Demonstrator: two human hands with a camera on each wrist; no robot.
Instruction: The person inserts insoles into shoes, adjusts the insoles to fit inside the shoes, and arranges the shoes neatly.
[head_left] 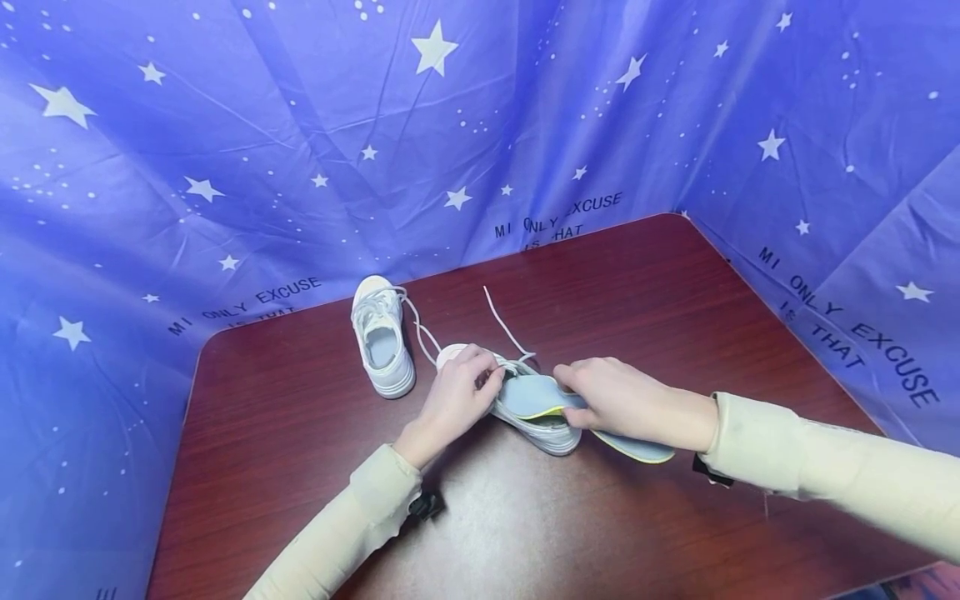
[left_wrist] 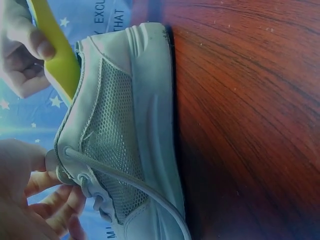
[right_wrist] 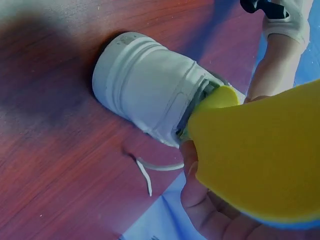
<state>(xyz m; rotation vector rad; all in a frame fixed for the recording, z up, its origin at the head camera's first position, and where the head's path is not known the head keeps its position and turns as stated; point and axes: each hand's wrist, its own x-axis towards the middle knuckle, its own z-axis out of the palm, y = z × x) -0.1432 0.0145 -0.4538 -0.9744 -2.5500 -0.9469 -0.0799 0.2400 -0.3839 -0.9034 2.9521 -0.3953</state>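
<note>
A white lace-up sneaker (head_left: 553, 439) with mesh sides (left_wrist: 114, 130) stands on the table, its heel toward the right front. My left hand (head_left: 459, 398) is over its front half and pinches the tongue (left_wrist: 64, 175) at the top of the lacing. With my right hand (head_left: 626, 398) I grip a shoe insole (head_left: 534, 397), blue-grey on top and yellow underneath (right_wrist: 260, 155). The front end of the insole is inside the shoe's opening, where the collar hides it. Its other end sticks out past the heel, tilted upward.
A second white sneaker (head_left: 393, 379), with a grey-blue lining inside, stands to the left at the table's back edge. Loose laces (head_left: 498, 315) trail over the dark red wooden table (head_left: 300, 433). A blue star-patterned curtain (head_left: 337, 108) hangs behind and beside the table.
</note>
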